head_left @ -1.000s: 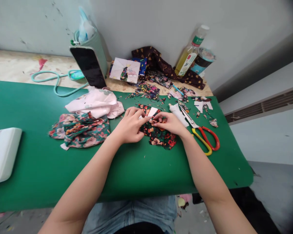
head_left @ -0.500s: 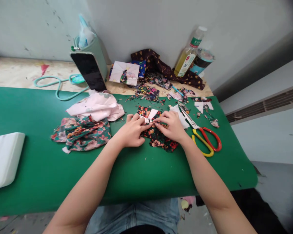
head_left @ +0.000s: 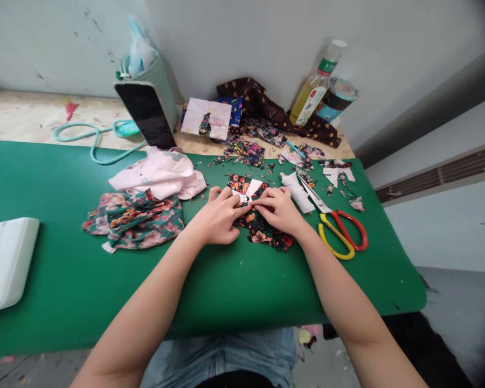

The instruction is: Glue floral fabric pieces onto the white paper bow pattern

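Change over the last second: right hand [head_left: 281, 211] thumb and index are closer together, now right at the left index tip. More of the marked white strip [head_left: 243, 198] shows by the left fingers. Reads as fine work narrowing to one spot, left steadying, right doing the detail.

Left hand [head_left: 218, 218]: index out, thumb standing off, pressing rather than gripping. Right: tips nearly meeting over the cloth; can't tell if any cloth is pinched between.

Dark floral cloth [head_left: 261, 235] lies on the bench [head_left: 242, 291] under both hands, plain white strip [head_left: 254, 187] on its far part. Scissors [head_left: 321, 205] lie just right of the right hand, untouched, beside a white piece [head_left: 299, 193].
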`<state>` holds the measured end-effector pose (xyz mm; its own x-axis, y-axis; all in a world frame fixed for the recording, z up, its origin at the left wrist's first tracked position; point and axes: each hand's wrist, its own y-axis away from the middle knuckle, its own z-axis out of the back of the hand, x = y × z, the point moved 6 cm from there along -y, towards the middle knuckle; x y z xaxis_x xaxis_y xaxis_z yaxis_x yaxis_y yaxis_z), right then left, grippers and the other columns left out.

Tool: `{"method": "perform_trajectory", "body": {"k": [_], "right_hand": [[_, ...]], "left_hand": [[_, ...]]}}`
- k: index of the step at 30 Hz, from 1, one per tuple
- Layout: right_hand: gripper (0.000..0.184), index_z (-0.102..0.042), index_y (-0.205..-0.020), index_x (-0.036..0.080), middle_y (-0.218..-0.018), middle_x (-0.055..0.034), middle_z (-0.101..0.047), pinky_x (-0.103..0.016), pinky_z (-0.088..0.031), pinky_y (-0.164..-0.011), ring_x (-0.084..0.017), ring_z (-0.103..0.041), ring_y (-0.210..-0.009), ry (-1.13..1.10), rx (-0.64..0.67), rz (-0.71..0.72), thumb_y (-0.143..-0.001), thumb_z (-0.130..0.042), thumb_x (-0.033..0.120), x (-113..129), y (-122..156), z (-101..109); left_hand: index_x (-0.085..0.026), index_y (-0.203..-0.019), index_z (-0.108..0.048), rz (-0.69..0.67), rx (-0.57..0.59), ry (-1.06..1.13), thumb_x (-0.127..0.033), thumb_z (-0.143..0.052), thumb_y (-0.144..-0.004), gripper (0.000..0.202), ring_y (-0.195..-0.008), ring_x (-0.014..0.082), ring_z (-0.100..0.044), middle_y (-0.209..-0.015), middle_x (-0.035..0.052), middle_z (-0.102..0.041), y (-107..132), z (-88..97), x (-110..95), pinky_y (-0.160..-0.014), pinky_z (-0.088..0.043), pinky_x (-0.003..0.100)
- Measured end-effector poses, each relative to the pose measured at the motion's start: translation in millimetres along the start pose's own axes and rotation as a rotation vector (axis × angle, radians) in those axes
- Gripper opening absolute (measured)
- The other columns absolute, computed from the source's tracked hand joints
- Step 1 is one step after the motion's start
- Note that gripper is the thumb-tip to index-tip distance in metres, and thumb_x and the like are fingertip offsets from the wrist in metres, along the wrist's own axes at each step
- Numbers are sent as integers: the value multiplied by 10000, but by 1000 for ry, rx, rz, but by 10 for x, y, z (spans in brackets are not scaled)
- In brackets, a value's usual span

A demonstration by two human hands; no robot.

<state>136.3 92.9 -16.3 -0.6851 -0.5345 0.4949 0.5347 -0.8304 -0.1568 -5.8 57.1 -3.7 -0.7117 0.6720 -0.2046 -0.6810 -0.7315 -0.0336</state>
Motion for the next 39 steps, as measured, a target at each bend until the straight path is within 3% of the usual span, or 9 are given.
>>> {"method": "perform_trajectory", "body": {"k": [10, 16, 25, 39], "right_hand": [[194, -761, -985, 243, -915, -40, -653, -427, -291, -901, -215, -613, -929, -98, 77, -156, -860, -622, 190, -6, -14, 6], [188, -763, -925, 240, -874, -40, -668, -409, -337, -849, -214, -619, -860, -118, 60, -277, -807, -630, 180, 3, -25, 20], [206, -738, -898, 240, -898, -46, -692, -427, -348, -864, -245, -628, -917, -99, 41, -317, -761, -608, 157, 6, -18, 7], [306, -723, -965, 230, -1022, -59, -685, -429, -433, -904, -254, -639, -992, -195, 101, -281, -715, -597, 106, -38, 32, 27]], "left_hand": [[-216, -1284, -635, -25, -5, 5, -236, -556, -724, 566, -1040, 325, -444, -1030, 136, -584, -1, 17, -34, -929, -290, 533], [-174, -1217, -670, -10, -12, 10, -250, -558, -694, 540, -1087, 338, -430, -1157, 156, -562, -14, 24, -70, -936, -297, 526], [-160, -1251, -641, -32, -10, 46, -252, -539, -697, 570, -1119, 348, -434, -1243, 134, -588, -15, 20, -89, -953, -289, 537], [-176, -1291, -614, -42, 9, 65, -241, -550, -683, 615, -1124, 352, -438, -1175, 132, -600, -6, 27, -126, -984, -266, 541]]}}
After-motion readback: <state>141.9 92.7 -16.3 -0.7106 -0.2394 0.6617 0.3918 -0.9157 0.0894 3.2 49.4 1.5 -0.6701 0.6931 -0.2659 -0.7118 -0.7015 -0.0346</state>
